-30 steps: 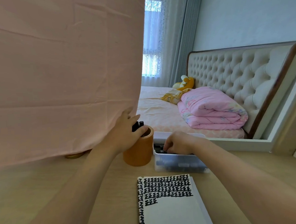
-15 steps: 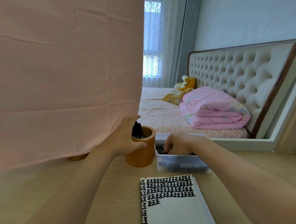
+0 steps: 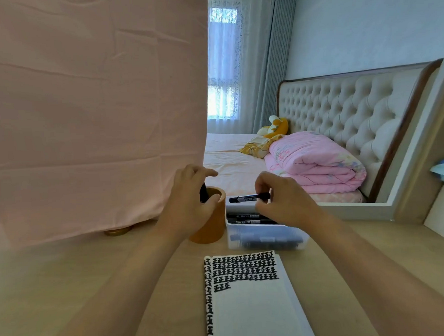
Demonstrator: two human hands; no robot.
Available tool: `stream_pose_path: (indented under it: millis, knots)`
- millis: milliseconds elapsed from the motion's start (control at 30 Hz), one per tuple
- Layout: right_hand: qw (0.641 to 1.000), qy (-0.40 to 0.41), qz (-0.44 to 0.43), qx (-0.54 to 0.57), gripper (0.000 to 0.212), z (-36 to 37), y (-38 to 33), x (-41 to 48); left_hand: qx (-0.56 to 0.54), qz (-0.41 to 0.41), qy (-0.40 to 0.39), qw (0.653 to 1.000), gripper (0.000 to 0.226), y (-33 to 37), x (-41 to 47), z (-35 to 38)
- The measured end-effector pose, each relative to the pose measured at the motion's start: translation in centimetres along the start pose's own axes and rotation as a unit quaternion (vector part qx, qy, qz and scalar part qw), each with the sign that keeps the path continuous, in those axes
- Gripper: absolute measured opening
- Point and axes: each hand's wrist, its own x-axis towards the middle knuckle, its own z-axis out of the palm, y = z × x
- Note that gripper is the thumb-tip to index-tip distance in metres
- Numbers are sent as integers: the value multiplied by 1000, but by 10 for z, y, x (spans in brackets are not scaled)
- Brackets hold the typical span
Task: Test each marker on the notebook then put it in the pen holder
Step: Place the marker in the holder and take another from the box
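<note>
Where the pink sheet [image 3: 82, 111] hangs over the left side, its hem ends just above the wooden desk [image 3: 66, 281]. Notebook [image 3: 250, 309] lies open nearest the camera, top rows filled with black test marks, rest of the page white. Clear box [image 3: 267, 239] sits behind it, with markers [image 3: 247, 215] stacked inside. Orange pen holder [image 3: 214, 228] is upright, touching or just beside the box's left wall, can't tell which. Hands apart. Left hand [image 3: 189, 206] is at the holder's mouth, thumb on the rim, fingers curled round a dark marker [image 3: 203, 192] standing inside. Right hand [image 3: 285, 203] is above the box, pinching a labelled marker [image 3: 243, 198] level, narrow end pointing left.
</note>
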Motion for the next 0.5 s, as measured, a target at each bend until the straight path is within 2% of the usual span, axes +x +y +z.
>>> stream_pose_path:
  millis: [67, 133, 200, 300, 367, 500]
  knots:
    - [1000, 19, 19, 16, 19, -3, 2, -16, 4, 3, -19, 1000, 37, 8, -10, 3]
    - [994, 35, 64, 82, 19, -3, 2, -31, -2, -4, -41, 999, 34, 15, -21, 6]
    - [979, 42, 106, 170, 19, 1, -2, -44, -9, -6, -59, 998, 35, 22, -33, 7]
    - [959, 36, 123, 253, 24, 9, -11, -62, -11, -13, -87, 996, 38, 30, -49, 7]
    - [942, 23, 131, 308, 29, 14, -17, -71, -5, -16, -109, 994, 29, 31, -60, 4]
    - [949, -5, 135, 284, 32, 28, -28, -84, 21, -30, -136, 990, 17, 29, -84, -7]
